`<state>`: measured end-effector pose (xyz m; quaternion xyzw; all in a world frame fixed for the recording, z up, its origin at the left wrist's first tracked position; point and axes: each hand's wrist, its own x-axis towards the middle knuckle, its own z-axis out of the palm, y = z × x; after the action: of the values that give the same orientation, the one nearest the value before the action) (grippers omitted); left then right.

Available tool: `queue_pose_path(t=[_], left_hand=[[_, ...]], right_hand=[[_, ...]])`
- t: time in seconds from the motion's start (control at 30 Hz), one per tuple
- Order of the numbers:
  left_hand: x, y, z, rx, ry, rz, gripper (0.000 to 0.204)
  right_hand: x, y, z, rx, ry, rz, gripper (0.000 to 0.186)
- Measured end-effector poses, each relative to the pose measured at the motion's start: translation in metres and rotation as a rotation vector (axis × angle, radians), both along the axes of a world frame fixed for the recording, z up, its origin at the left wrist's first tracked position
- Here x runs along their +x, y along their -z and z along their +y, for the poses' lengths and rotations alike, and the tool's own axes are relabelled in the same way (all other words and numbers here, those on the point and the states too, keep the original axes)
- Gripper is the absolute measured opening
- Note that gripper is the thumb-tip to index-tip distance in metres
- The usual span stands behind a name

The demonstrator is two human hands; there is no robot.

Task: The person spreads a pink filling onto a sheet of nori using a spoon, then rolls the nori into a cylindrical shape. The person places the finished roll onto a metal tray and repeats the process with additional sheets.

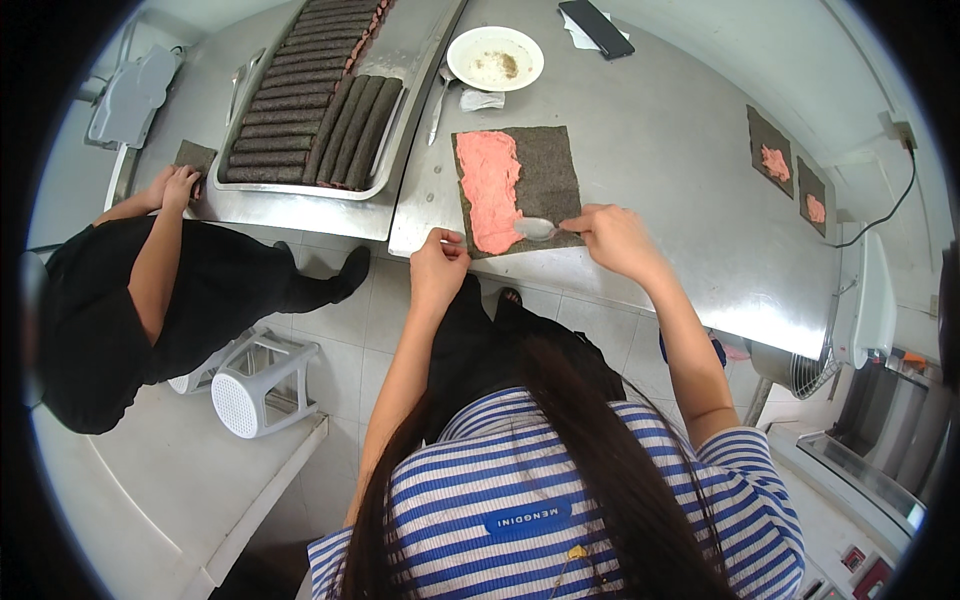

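A dark seaweed sheet [550, 175] lies flat near the table's front edge. Its left half carries a thick layer of pink paste [488, 190]. With my right hand [615, 240] I hold a metal spoon [536, 229] by its handle, the bowl touching the paste's lower right edge. My left hand [440, 265] is closed at the sheet's near left corner, fingertips pinched against its edge. Beyond the sheet stands a white bowl [470, 70] with some brownish matter inside, and another spoon [438, 110] lies beside it.
At left, a metal tray [375, 190] holds several rolled seaweed logs [350, 130]. A co-worker's hands [175, 188] handle a small seaweed piece [195, 155]. Two seaweed sheets with pink paste [775, 163] lie far right. A phone [597, 28] rests at the back; a white stool [262, 385] stands below.
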<state>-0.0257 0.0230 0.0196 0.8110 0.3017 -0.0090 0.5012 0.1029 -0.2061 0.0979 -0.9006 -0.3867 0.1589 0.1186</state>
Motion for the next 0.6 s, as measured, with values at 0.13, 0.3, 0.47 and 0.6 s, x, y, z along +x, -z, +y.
queue_pose_path(t=[0.13,0.3,0.47,0.6], left_hand=[[0.002,0.0,0.0,0.026,0.029,0.001,0.024],[0.001,0.003,0.001,0.011,0.032,-0.007,0.026],[-0.004,0.005,0.004,-0.005,0.011,0.011,0.026],[-0.003,0.009,0.007,0.031,0.04,0.005,0.025]], right_hand=[[0.0,-0.002,0.013,0.031,-0.01,-0.065,0.037],[-0.015,0.014,0.012,-0.035,-0.114,-0.189,0.03],[-0.01,-0.004,-0.006,-0.038,-0.174,-0.157,0.024],[-0.014,-0.006,-0.008,0.061,-0.212,-0.245,0.025]])
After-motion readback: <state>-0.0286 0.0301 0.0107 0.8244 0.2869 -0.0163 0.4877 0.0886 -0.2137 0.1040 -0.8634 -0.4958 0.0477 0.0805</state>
